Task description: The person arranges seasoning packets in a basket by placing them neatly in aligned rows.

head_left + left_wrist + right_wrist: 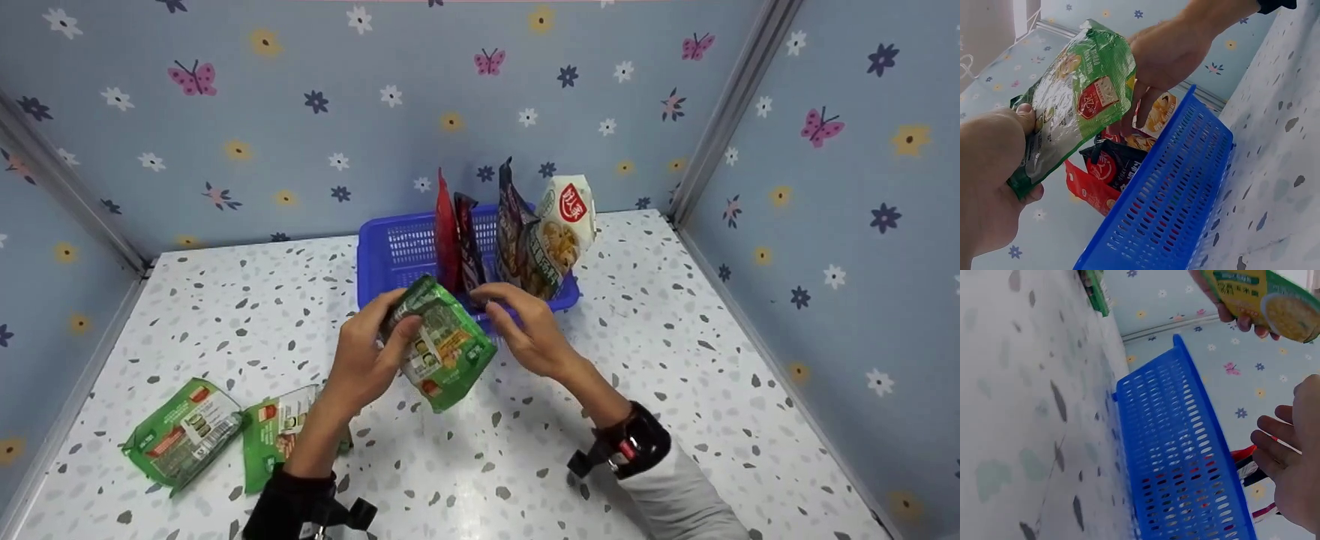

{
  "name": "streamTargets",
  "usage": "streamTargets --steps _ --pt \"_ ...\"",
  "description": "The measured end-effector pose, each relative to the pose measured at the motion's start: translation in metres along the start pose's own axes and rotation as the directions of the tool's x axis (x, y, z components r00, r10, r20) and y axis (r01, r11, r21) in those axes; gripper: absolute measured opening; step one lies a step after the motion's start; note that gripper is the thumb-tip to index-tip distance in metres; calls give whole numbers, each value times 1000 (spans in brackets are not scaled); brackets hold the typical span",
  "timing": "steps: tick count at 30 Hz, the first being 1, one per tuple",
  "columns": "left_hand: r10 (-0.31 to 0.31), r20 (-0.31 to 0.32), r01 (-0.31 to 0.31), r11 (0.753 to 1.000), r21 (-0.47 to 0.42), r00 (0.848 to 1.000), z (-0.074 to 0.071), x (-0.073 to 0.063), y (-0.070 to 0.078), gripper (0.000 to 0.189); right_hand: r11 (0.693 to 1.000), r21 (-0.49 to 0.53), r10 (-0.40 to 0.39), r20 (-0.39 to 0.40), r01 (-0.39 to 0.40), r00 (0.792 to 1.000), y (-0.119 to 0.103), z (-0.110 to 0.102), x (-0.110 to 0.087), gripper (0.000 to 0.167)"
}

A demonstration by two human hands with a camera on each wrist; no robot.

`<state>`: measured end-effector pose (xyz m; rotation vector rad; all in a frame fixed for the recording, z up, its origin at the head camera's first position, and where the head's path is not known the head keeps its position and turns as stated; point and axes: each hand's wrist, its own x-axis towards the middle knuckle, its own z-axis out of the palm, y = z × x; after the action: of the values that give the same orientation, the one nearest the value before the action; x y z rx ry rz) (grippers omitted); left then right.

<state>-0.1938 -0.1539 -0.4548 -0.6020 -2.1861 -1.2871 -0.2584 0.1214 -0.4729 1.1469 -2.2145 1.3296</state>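
My left hand (367, 360) pinches a green food packet (450, 341), thumb on its printed face, in front of a blue plastic basket (373, 262). In the left wrist view the same packet (1081, 95) tilts beside the basket's upper rim. My right hand (529, 330) hovers over the basket's near rim with its fingers loosely bent and nothing held. The right wrist view shows this hand (1297, 455) beside the rim, apart from the packet. Inside the basket stand a red packet (446, 240), dark packets (511, 232) and a white packet (559, 232).
Two more green packets lie on the speckled white table at the front left, one flat (184, 435) and another (266, 435) partly behind my left forearm. Flower-patterned panels (390, 112) stand behind the table and along both sides.
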Motion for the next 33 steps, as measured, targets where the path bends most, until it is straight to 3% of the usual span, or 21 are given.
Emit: streamTargets --steps 4,9,15,20,25,29,33 --pt "-7 -113 9 1000 22 994 1 7 7 35 981 193 48 -46 -38 998 -27 -8 0 42" --pt "-9 -238 22 998 53 971 5 12 16 33 923 368 149 -57 -118 987 -53 -8 2 51" --pt "-26 -328 40 999 35 944 15 12 26 36 861 449 294 -54 -240 954 -75 10 4 45" --pt "-26 -343 38 999 30 939 21 11 30 37 874 425 319 -135 -236 938 -76 24 3 25" --pt "-39 -329 46 999 14 944 24 11 30 38 874 423 334 -167 -239 928 -74 26 3 20" --pt "-46 -308 48 999 -2 950 23 10 29 39 879 425 315 -176 -216 933 -74 24 4 19" --pt "-40 -260 35 999 -25 965 21 11 29 40 907 389 258 -203 -164 945 -73 19 6 17"
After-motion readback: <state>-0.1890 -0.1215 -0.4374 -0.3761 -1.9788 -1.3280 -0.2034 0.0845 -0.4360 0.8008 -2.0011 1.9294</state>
